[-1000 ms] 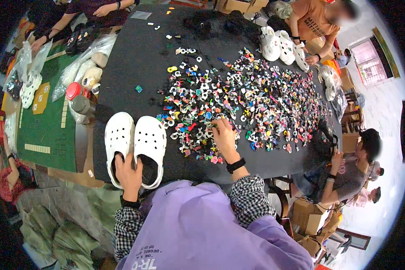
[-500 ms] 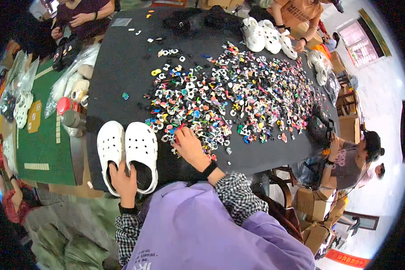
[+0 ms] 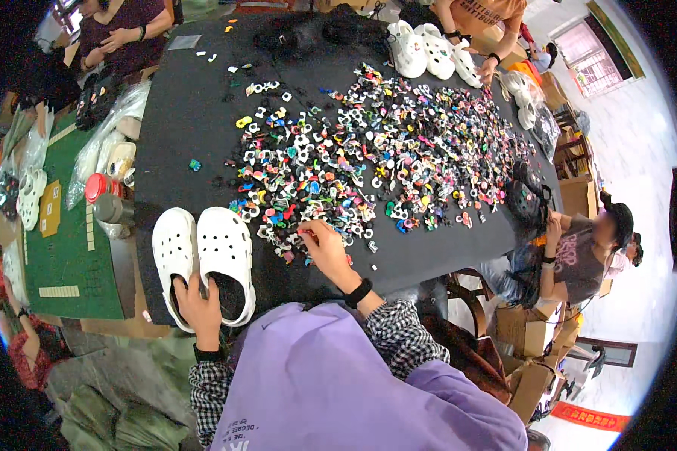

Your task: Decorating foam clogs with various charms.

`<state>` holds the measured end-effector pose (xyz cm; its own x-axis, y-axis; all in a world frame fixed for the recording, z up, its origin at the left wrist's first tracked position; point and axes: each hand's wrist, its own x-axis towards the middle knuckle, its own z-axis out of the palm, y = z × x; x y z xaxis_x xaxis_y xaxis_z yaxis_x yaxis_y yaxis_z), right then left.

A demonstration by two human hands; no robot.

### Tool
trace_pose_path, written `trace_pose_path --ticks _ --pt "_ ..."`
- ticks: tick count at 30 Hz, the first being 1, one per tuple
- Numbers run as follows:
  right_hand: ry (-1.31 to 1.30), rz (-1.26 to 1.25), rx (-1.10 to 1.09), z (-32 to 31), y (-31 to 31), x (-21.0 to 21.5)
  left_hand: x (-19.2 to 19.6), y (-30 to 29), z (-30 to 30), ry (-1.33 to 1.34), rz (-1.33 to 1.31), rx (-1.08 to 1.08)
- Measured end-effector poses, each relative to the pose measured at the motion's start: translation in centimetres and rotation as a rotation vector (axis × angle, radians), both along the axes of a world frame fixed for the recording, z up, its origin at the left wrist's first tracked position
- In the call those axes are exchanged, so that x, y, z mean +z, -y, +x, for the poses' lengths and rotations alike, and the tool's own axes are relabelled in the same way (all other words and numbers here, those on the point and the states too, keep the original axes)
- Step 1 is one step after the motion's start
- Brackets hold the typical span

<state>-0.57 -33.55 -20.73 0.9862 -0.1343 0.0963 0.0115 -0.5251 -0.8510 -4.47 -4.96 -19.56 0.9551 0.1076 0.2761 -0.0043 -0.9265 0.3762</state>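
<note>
A pair of white clogs with holes in the uppers, the left clog (image 3: pixel 174 244) and the right clog (image 3: pixel 226 239), stands side by side at the table's near left edge. My left hand (image 3: pixel 197 308) grips their adjoining inner sides, fingers reaching into both heel openings. Beside them my right hand (image 3: pixel 329 255) is over the near edge of a wide heap of small colourful shoe charms (image 3: pixel 316 161). Its thumb and index finger are pinched on a small red-pink piece (image 3: pixel 305 232), seemingly a charm, partly hidden by the fingertips.
More white clogs (image 3: pixel 408 54) stand at the far right, near a person in an orange shirt (image 3: pixel 489 16). Another person (image 3: pixel 583 259) sits at the right by black clogs (image 3: pixel 525 201). A red-lidded jar (image 3: pixel 107 197) stands left, beside a green mat (image 3: pixel 75 263).
My right hand has drawn slightly back from the heap, its fingers now pinched around a small red-pink piece. My left hand still holds the clogs. The whole view has shifted a little.
</note>
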Motion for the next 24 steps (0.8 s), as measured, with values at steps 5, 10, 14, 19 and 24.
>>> trace_pose_path --ticks 5,10,14,19,24 --pt "-0.16 0.39 -0.126 -1.0 1.4 -1.6 0.8 0.4 0.3 -0.052 -0.037 0.004" --pt "-0.271 0.725 -0.186 -2.0 2.8 -0.9 0.3 0.0 0.1 -0.033 -0.01 0.0" --pt "-0.311 0.953 -0.255 -2.8 4.0 -0.2 -0.5 -0.3 0.0 0.03 0.045 -0.002" --pt "-0.301 0.966 -0.255 -3.3 4.7 0.6 -0.1 0.0 0.1 -0.029 0.0 0.024" --pt "-0.266 0.994 -0.227 -3.5 4.7 0.8 0.3 0.2 0.1 -0.048 -0.02 0.026"
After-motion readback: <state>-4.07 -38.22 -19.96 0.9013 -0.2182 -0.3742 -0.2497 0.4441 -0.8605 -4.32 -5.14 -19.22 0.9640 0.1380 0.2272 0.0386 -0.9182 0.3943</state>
